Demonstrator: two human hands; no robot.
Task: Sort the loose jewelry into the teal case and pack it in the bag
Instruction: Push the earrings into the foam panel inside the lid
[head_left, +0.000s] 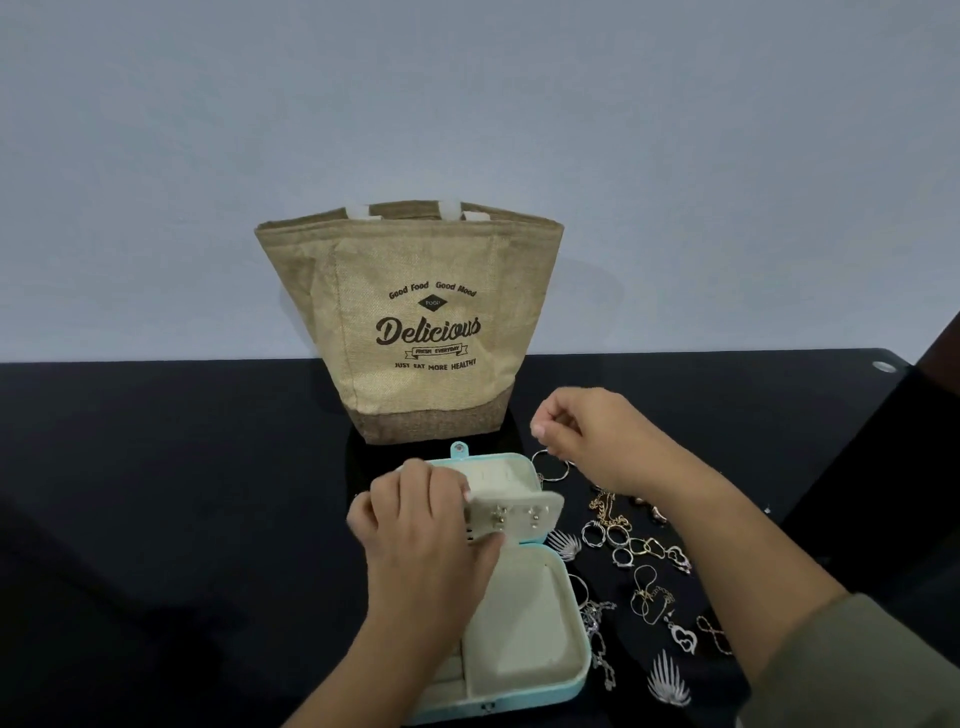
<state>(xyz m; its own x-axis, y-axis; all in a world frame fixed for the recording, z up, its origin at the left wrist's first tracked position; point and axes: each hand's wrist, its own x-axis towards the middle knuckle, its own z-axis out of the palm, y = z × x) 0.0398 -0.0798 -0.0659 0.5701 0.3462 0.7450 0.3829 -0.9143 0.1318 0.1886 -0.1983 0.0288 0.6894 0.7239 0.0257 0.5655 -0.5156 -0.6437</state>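
- Pinching a thin hoop (550, 466), the right hand (597, 441) is up above the black table (156, 467), just right of the far half of the teal case (579, 675). Its finger and thumb are closed on the top of the hoop. The hoop hangs down from them.
- The left hand (421, 530) grips the left end of the cream panel (524, 512). Its fingers curl over the top and its thumb is under it.
- The cream panel stands up across the middle of the open case. Its long side runs left to right. A few small studs are pinned on it.
- What matters most is that the hoop is just to the right of the panel and a little farther away. The right hand is the one close to it. I think that hand has to come left and a bit nearer to reach the panel or the tray under it.
- The left hand looks like the helper, keeping the panel from flopping.
- The loose jewelry (639, 556) lies in a heap on the table, right of the case and under the right arm. Lots of it is not sorted yet.
- The bag (415, 322) stands just past the far end of the case. Its top is open, and the case is not in it yet.
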